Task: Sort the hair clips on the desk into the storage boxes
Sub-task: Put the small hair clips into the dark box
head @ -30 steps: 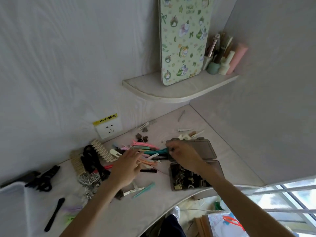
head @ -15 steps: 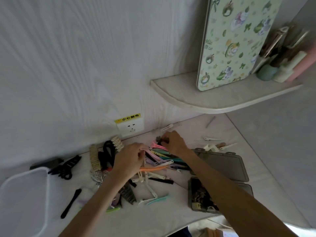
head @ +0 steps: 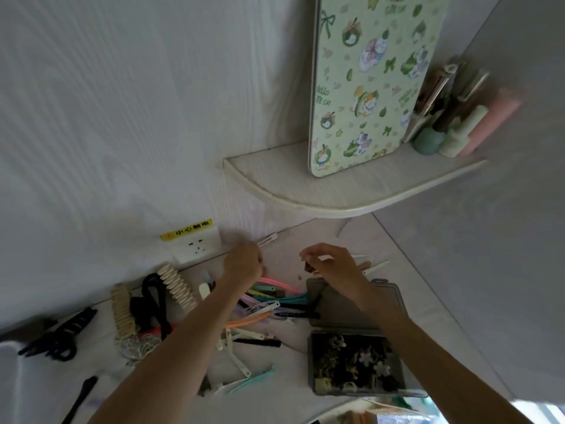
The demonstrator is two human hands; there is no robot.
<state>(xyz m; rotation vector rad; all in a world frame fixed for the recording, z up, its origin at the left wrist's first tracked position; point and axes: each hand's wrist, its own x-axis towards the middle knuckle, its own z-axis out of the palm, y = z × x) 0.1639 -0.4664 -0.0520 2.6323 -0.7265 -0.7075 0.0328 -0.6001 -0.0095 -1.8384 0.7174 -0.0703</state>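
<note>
A pile of long coloured hair clips (head: 269,301) lies mid-desk. To its right an open grey storage box holds several small dark and pale clips in its base (head: 315,362), with its lid (head: 342,304) laid flat behind. My right hand (head: 336,266) hovers over the lid's far edge and pinches a small dark brown clip (head: 308,267). My left hand (head: 243,263) rests curled on the desk behind the pile, near the wall. Its fingertips are hidden, so I cannot tell if it holds anything. A white clip (head: 269,239) lies just past it.
Beige toothed clips (head: 177,286), black hair ties (head: 149,304) and a black claw clip (head: 61,335) lie to the left. A clear tub's rim (head: 9,356) is at the far left. A wall socket (head: 197,247) and a corner shelf (head: 351,191) sit above. More white clips (head: 376,266) lie behind the box.
My right hand has lifted away from the wall toward the box with a small brown clip pinched. My left hand has left the coloured pile and moved back toward the wall.
</note>
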